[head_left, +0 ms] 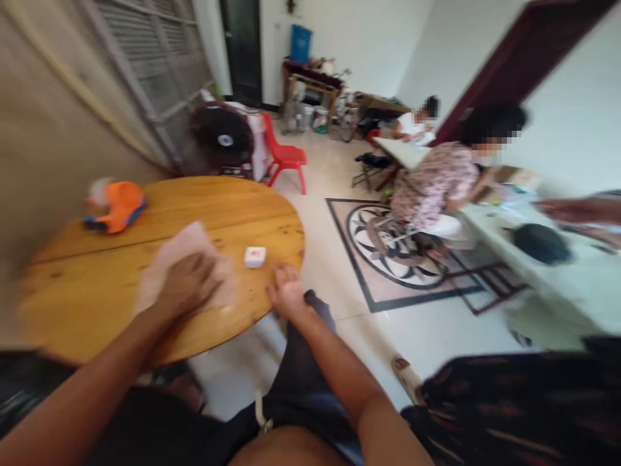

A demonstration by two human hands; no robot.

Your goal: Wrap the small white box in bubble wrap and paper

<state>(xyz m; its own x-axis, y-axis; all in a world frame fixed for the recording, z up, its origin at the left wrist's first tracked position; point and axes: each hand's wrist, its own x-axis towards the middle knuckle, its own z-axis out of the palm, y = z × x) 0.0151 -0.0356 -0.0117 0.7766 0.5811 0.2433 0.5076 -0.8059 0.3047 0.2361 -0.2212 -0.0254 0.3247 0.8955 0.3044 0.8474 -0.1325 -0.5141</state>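
Observation:
On the wooden table, a pale pink sheet of cloth or paper (pixel 180 247) is spread out; I cannot tell which material it is. My left hand (pixel 188 283) lies palm down on this sheet, with its fingers slightly bent and nothing visibly gripped. At the table's right edge rests my right hand (pixel 288 291), its fingers apart and touching the wood. A small white box (pixel 255 257) with a reddish mark sits between my two hands, closer to the right one and touched by neither.
The round wooden table (pixel 233 200) also bears an orange and blue item (pixel 121 204) at its far left. Behind it stand a fan (pixel 224 139) and a red chair (pixel 286 154). People sit at a pale table (pixel 572 285) on the right; a dark-clothed person is close at lower right.

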